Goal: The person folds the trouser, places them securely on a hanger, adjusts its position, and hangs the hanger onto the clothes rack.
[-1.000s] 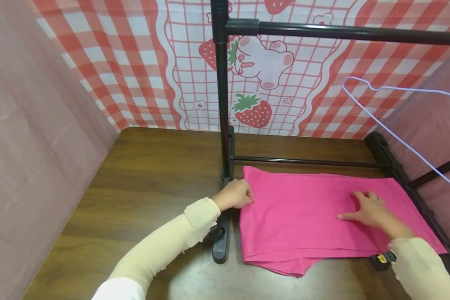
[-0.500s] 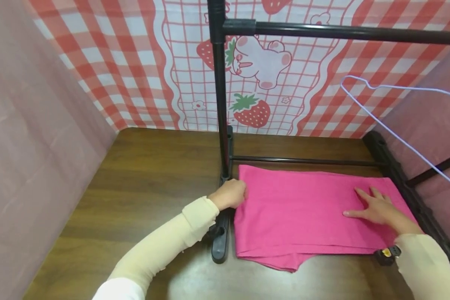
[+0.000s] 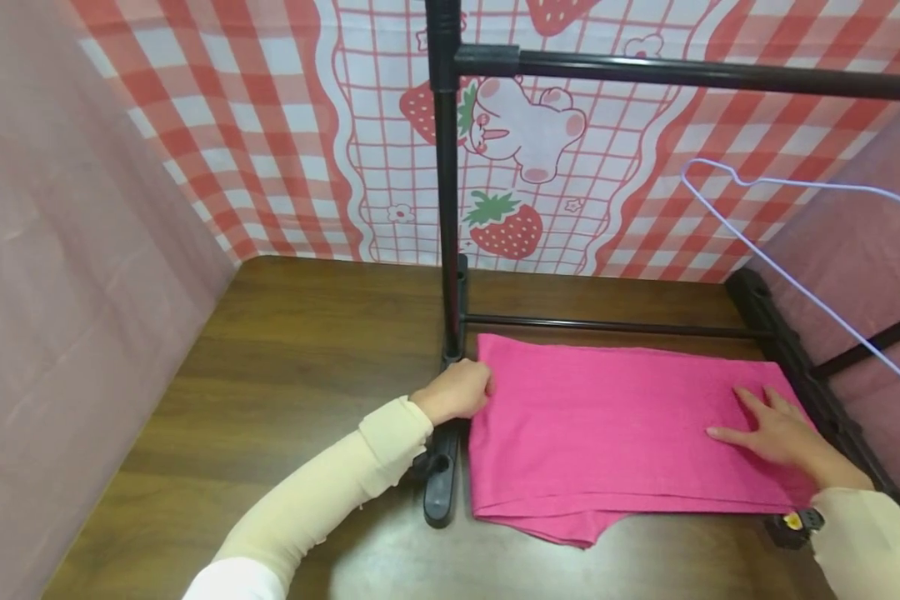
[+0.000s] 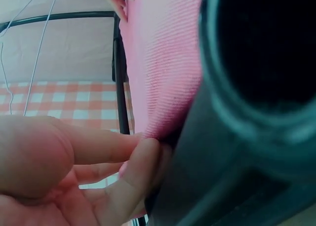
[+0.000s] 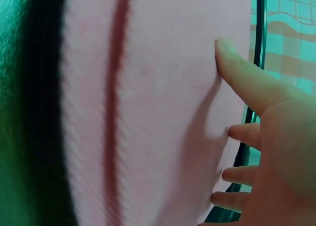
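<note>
Pink pants (image 3: 607,425), folded lengthwise, lie flat on the wooden table with a pointed corner sticking out along the near edge. At their left edge, my left hand (image 3: 457,390) pinches the cloth; the left wrist view shows thumb and finger closed on the ribbed pink fabric (image 4: 170,72). My right hand (image 3: 783,429) rests on the right part of the pants with fingers spread. In the right wrist view its fingertips (image 5: 224,48) touch the cloth, and layered edges of the fabric run alongside.
A black garment rack (image 3: 447,208) stands over the table, its foot (image 3: 440,492) beside my left hand. A lilac wire hanger (image 3: 787,271) hangs at the right. Checked strawberry cloth (image 3: 270,133) covers the back; pink curtains (image 3: 67,250) flank the sides.
The pants have shifted slightly left, along with my left hand. My right hand has slid rightward over the cloth toward its right end, fingers still spread.
</note>
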`<control>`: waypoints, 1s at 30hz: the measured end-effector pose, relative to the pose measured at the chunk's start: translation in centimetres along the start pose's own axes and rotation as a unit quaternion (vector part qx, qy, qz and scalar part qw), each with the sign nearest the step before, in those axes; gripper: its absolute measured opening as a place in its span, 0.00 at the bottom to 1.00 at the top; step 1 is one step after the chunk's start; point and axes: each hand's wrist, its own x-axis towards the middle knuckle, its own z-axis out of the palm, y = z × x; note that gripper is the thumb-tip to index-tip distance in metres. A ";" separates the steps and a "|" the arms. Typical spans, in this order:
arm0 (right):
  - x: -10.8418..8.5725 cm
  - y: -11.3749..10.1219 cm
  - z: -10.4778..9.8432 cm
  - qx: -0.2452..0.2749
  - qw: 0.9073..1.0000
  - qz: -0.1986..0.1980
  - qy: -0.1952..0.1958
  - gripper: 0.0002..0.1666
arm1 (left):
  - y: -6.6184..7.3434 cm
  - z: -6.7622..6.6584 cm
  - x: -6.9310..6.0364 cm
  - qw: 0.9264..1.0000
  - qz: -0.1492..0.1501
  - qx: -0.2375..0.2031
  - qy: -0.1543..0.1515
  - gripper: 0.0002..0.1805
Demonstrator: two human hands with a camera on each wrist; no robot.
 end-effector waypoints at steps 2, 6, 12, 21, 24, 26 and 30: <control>-0.1 -0.2 -0.2 -0.002 1.000 -0.002 0.016 0.61 | -0.1 0.0 0.1 1.000 0.002 -0.010 0.014 0.10; -0.2 -0.9 -0.7 -0.009 0.999 -0.014 0.031 0.59 | -0.2 0.0 0.1 0.999 0.000 -0.025 0.035 0.11; -0.3 -2.3 -2.0 -0.008 0.999 -0.029 0.038 0.57 | -0.6 -0.1 0.4 0.996 -0.023 -0.080 0.031 0.10; -0.8 -5.1 -3.8 -0.004 0.990 -0.077 0.119 0.45 | -0.9 0.0 0.3 0.995 -0.030 -0.083 0.039 0.07; -1.1 -6.3 -4.7 -0.009 0.985 -0.093 0.144 0.41 | -0.8 0.0 0.3 0.996 -0.024 -0.069 0.046 0.06; -1.4 -7.1 -5.3 -0.012 0.980 -0.105 0.166 0.38 | -0.8 -0.1 0.4 0.996 -0.024 -0.069 0.047 0.06; -2.1 -8.6 -6.7 -0.012 0.972 -0.119 0.204 0.32 | -0.7 -0.1 0.5 0.996 -0.022 -0.075 0.049 0.06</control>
